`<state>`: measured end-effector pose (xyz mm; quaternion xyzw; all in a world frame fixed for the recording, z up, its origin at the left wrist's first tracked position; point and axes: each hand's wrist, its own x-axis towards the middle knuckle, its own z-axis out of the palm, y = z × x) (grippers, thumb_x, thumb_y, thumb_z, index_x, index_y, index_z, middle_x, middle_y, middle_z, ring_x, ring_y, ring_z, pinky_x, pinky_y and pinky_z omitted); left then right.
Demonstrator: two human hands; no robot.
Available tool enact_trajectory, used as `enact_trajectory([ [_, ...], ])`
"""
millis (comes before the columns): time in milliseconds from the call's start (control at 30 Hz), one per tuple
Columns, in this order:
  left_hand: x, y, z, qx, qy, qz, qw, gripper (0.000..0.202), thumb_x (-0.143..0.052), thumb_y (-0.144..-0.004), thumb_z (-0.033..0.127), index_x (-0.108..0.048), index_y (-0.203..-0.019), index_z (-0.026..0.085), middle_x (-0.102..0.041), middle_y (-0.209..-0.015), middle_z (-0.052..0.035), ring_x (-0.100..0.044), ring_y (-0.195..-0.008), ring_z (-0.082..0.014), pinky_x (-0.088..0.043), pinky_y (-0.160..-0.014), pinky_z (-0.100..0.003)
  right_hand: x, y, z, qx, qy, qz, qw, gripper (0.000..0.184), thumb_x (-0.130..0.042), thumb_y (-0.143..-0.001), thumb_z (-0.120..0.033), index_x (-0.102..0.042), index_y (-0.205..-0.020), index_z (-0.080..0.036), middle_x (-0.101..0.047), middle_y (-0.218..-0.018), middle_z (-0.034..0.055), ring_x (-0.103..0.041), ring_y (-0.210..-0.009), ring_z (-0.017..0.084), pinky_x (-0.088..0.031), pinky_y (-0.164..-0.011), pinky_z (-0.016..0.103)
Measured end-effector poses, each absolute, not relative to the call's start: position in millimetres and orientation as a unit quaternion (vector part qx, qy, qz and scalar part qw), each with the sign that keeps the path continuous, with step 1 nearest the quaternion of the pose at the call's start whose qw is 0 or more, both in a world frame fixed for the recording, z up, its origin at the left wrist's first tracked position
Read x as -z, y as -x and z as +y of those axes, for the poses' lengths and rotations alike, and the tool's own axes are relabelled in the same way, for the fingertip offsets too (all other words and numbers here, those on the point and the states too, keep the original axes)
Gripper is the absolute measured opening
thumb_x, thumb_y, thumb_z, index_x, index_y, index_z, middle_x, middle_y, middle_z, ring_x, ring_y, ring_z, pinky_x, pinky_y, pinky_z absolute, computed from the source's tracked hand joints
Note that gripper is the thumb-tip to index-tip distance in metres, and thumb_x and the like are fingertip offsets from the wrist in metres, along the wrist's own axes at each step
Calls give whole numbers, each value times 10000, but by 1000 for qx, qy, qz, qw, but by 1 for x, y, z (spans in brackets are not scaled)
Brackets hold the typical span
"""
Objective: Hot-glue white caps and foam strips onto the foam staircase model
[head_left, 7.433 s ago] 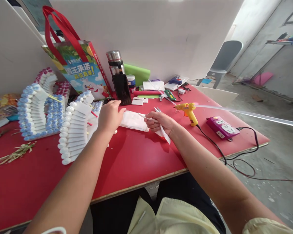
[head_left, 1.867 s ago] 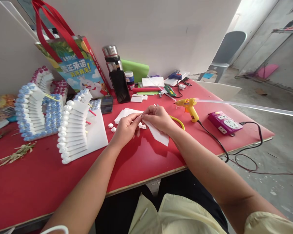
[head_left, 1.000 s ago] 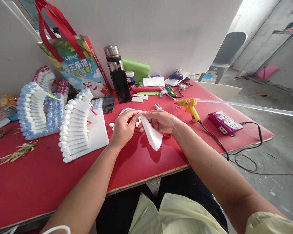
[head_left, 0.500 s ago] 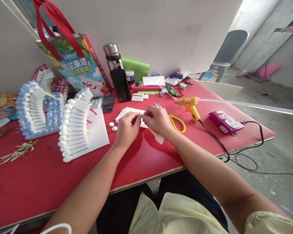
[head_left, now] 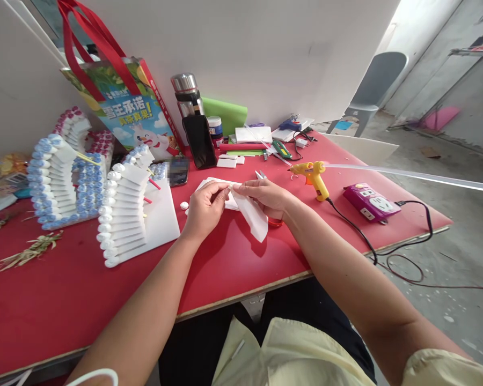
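A thin white strip [head_left: 253, 215], paper-like or cloth-like, hangs from between my two hands over the red table. My left hand [head_left: 209, 206] pinches its upper left end, where a small rolled bit shows at the fingertips. Thumb and fingers of my right hand [head_left: 263, 194] are closed on the strip just beside it. Below the hands lies a stack of white sheets [head_left: 211, 181], partly covered. Scissors [head_left: 261, 175] lie under my right hand; the blade tips and a piece of red handle show. A small white rolled bud [head_left: 184, 205] sits left of my left hand.
White folded pieces with rosette ends [head_left: 123, 214] stand at left, near blue-tipped ones [head_left: 50, 182]. A yellow glue gun [head_left: 316, 177] and purple power strip [head_left: 370, 202] lie at right. Behind stand a phone [head_left: 199, 140], a flask [head_left: 185, 94] and a printed bag [head_left: 132, 115].
My right hand has turned flatter, and the strip now hangs more openly between the hands. My right hand now covers the yellow loop beside it, and a red handle shows underneath.
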<state>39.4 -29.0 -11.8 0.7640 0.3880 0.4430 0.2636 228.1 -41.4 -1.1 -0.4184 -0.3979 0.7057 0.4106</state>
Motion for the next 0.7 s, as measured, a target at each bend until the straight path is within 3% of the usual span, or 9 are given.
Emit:
enact_trajectory([
  [233, 10, -41, -32, -444, -775, 364, 263, 199, -592, -962, 325, -760, -988, 222, -639, -824, -36, -609, -790, -179, -487, -702, -290, 0, -230, -40, -759, 375, -341, 408, 258, -892, -695, -264, -685, -773, -132, -687, -694, 16, -609, -620, 130, -506, -613, 251],
  [467, 8, -41, -33, -436, -787, 354, 254, 202, -596, -963, 322, -771, -988, 224, -665, -847, -44, -622, -780, -176, -498, -698, -290, 3, -230, -38, -747, 387, -336, 423, 221, -875, -623, -160, -679, -725, -144, -663, -669, -17, -584, -607, 114, -481, -596, 240],
  [700, 7, -45, -37, -434, -759, 383, 298, 207, -620, -945, 329, -765, -857, 211, -636, -651, -9, -514, -519, -125, -445, -543, -273, 2, -226, -42, -634, 452, -427, 460, 214, -809, -633, -263, -631, -724, -188, -631, -651, -19, -570, -593, 144, -455, -567, 272],
])
